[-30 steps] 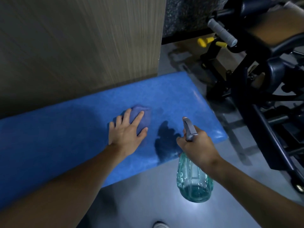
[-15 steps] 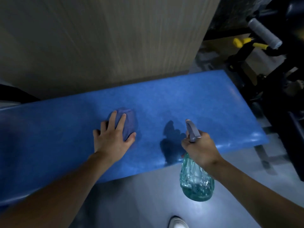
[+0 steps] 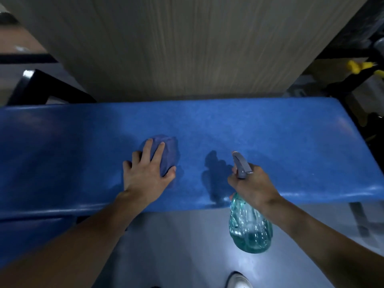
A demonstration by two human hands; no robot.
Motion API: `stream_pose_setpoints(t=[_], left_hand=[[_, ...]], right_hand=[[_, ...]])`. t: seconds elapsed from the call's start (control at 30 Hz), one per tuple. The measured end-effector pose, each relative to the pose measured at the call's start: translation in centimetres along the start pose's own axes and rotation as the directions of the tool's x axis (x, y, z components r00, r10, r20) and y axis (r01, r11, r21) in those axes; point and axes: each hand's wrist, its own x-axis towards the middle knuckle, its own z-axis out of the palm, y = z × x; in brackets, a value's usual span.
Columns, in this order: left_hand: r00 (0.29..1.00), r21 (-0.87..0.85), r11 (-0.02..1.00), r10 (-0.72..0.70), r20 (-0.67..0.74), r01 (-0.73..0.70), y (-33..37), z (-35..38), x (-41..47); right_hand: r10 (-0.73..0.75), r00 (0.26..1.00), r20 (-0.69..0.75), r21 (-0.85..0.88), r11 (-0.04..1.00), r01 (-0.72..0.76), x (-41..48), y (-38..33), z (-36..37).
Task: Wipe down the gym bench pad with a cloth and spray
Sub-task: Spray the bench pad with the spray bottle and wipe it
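In the head view, a blue bench pad [image 3: 270, 132] runs left to right in front of a wood-grain wall panel [image 3: 166, 48]. The left hand [image 3: 145, 175] lies flat with straight fingers, pressing a blue cloth [image 3: 167, 154] onto the middle of the pad. To its right, the right hand [image 3: 253, 183] grips the neck of a clear spray bottle [image 3: 249, 229], nozzle pointing away. The bottle hangs past the pad's near edge, above the grey floor [image 3: 176, 246]. A white shoe [image 3: 239, 280] shows at the bottom.
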Motion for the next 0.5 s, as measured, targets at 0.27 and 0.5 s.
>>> stream_pose_setpoints(t=[0.27,0.5], left_hand=[[0.997,-0.041,0.997,-0.071,0.001,0.071,-6.6,-0.2,-2.1],[0.988,-0.050,0.986,-0.157,0.013,0.157,-12.0,-0.3,-4.1]], right_hand=[[-0.098,0.989,0.109,-0.011,0.995,0.100,-0.8,-4.5,5.9],[-0.103,0.987,0.124,-0.110,0.987,0.116,-1.4,-7.3,11.1]])
